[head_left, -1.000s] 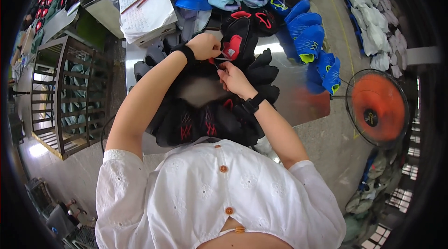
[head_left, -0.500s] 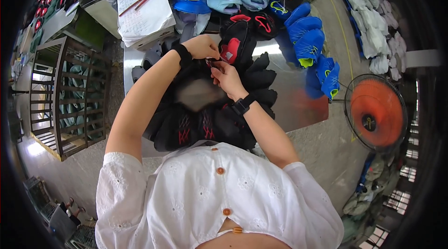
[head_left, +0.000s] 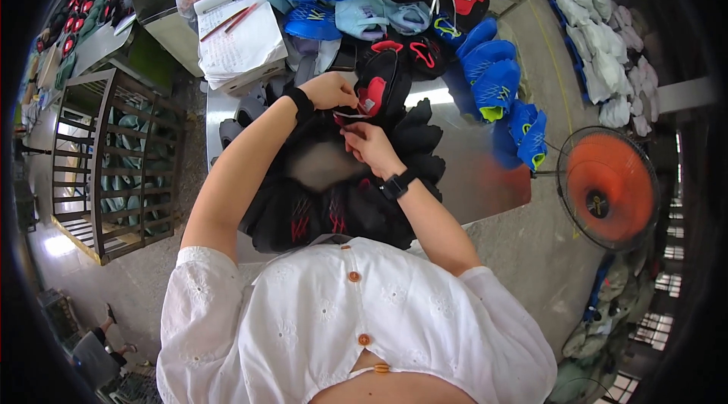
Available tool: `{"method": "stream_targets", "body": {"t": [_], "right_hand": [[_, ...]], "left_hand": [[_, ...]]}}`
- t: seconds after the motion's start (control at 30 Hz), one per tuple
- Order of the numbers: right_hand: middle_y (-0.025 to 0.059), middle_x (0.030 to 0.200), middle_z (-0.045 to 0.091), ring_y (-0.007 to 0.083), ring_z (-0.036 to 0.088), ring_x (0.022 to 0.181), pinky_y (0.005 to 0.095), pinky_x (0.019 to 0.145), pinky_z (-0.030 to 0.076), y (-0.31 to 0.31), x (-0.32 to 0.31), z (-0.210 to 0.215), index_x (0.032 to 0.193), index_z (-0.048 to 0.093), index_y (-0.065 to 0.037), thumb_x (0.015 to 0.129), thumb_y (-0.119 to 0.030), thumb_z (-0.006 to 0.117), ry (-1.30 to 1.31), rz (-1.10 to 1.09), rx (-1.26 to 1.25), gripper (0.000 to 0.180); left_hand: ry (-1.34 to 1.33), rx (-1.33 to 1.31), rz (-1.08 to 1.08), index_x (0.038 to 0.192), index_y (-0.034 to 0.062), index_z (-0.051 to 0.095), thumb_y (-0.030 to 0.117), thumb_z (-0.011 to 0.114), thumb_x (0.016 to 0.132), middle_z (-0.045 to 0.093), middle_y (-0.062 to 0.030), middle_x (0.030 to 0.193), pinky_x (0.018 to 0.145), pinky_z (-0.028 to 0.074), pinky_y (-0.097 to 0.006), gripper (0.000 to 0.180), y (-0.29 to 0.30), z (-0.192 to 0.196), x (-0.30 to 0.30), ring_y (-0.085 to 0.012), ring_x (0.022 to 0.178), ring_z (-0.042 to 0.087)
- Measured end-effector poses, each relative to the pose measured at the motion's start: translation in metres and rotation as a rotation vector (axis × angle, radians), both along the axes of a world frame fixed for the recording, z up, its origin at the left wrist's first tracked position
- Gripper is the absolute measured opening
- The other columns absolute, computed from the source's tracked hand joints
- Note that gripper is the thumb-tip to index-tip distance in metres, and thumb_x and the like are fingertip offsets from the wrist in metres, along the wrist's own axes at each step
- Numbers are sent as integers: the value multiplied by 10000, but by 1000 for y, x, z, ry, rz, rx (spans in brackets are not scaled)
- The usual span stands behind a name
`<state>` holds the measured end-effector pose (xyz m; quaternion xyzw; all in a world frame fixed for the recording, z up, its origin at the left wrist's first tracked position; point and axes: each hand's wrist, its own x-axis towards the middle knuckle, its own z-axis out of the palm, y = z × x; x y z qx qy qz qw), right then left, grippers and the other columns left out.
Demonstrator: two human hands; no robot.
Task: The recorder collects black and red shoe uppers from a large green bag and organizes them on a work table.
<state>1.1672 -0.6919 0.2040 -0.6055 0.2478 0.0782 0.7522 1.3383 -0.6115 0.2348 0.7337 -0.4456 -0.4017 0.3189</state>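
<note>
Over the middle of a metal table, my left hand is closed in a pinch beside the red patch of a black-and-red shoe upper. Just nearer to me, my right hand pinches with thumb and forefinger at a small dark-red bit. A short pale strand, perhaps a lace or thread, shows between the two hands. Fingers hide what exactly each one grips. Black shoe uppers form a ring under and around my hands, and those nearest me carry red criss-cross lacing.
Blue shoe uppers lie on the right and far sides. Papers with pens rest on a box at the far left. An orange fan stands right of the table, a slatted crate left. White bundles are at the far right.
My right hand has drawn slightly toward me, away from the left. The red patch and a pale strand show more clearly between them. The whole view has shifted a little.
</note>
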Motion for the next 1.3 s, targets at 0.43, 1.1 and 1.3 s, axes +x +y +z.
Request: {"method": "stream_targets", "body": {"t": [0.43,1.1,1.3], "right_hand": [[52,621,574,96,511,470,197,378,289,-31,-26,13,759,550,-25,897,-250,474,-261,-555,-21,275],[43,525,421,86,367,437,208,403,255,-43,-126,79,567,417,-17,871,-129,454,-733,-510,-550,327],[59,502,433,113,409,431,231,386,302,-48,-119,115,552,416,-2,843,-125,484,-922,-509,-554,323]], "left_hand": [[114,-356,407,992,-19,540,73,575,733,583,-138,850,679,450,-317,278,-27,-3,-71,-254,785,582],[-583,-461,43,1003,92,594,258,610,719,543,-76,1081,911,392,-361,329,-104,-46,-168,-283,1111,424],[-707,-434,14,939,42,562,305,580,771,562,-121,1003,842,433,-358,313,-107,-61,-149,-302,1026,493]]}}
